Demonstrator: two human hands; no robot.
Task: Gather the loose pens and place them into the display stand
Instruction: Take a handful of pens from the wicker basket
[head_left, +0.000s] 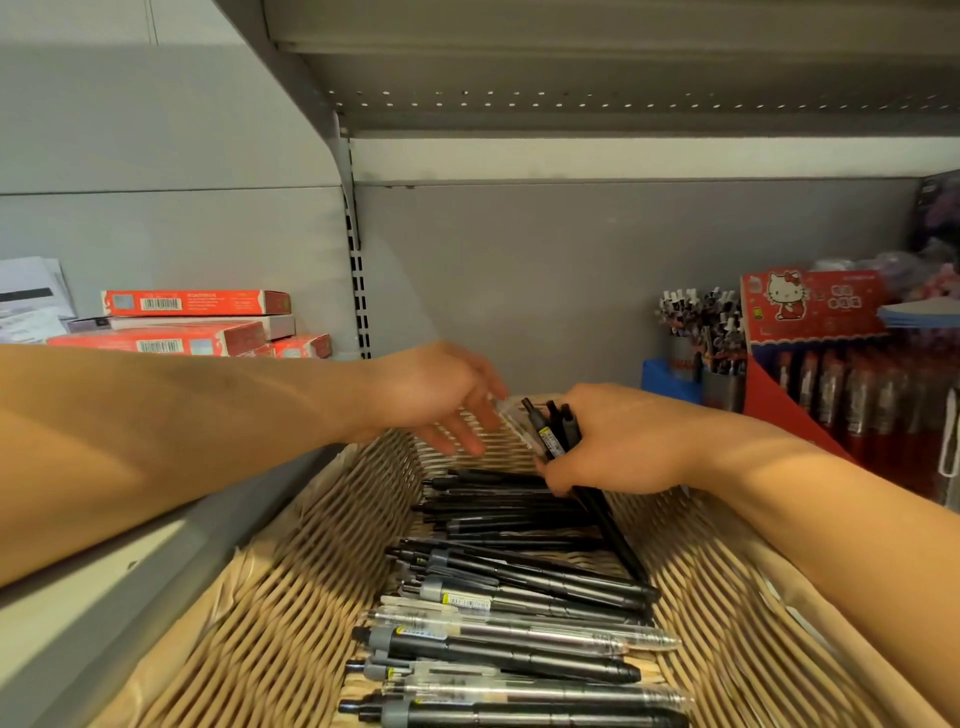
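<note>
1. Over the far end of a woven tray (291, 597) on a grey shelf (104, 597), the right hand (623, 441) grips a small bundle of black pens (553, 431), their clicker ends pointing up and their barrels slanting down toward the tray's right wall.
2. At the bundle's left, the left hand (436, 395) reaches in with fingers loosely extended, holding nothing; its fingertips are near a clear pen (511, 415) at the bundle's edge, though I cannot tell whether they touch.
3. Across the tray floor lie many loose pens (519, 582), black ones farther back, clear and grey ones nearer the camera.
4. Right of the tray stands a red display stand (810, 312) with a cartoon cat, holding red pens.
5. Left on the shelf sit stacked red boxes (192, 322).
</note>
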